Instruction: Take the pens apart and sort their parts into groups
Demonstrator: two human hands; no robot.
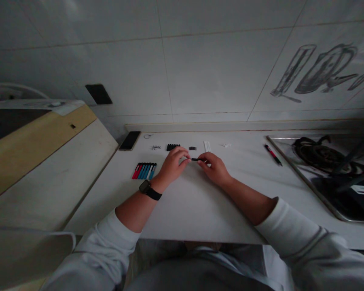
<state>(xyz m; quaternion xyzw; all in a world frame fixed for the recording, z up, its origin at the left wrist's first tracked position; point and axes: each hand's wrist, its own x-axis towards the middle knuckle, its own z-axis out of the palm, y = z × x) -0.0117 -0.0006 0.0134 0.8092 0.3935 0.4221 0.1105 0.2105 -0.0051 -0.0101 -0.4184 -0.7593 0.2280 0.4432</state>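
Both my hands meet over the white counter [188, 202], pinching a small dark piece [194, 159] between them. My left hand [173, 165], with a black watch on its wrist, closes its fingertips on the piece's left end. My right hand [214, 167] grips the right end. Just beyond the hands lie a black comb-like part [173, 146], a small dark part [192, 148], thin white sticks [207, 146] and small springs [155, 147]. A row of red, black and blue pen barrels [144, 170] lies left of my left hand.
A dark phone [130, 140] lies at the counter's back left. A red and black pen [272, 154] rests near a steel gas hob [330, 169] on the right. A wood-topped surface [42, 141] stands to the left, and a tiled wall rises behind.
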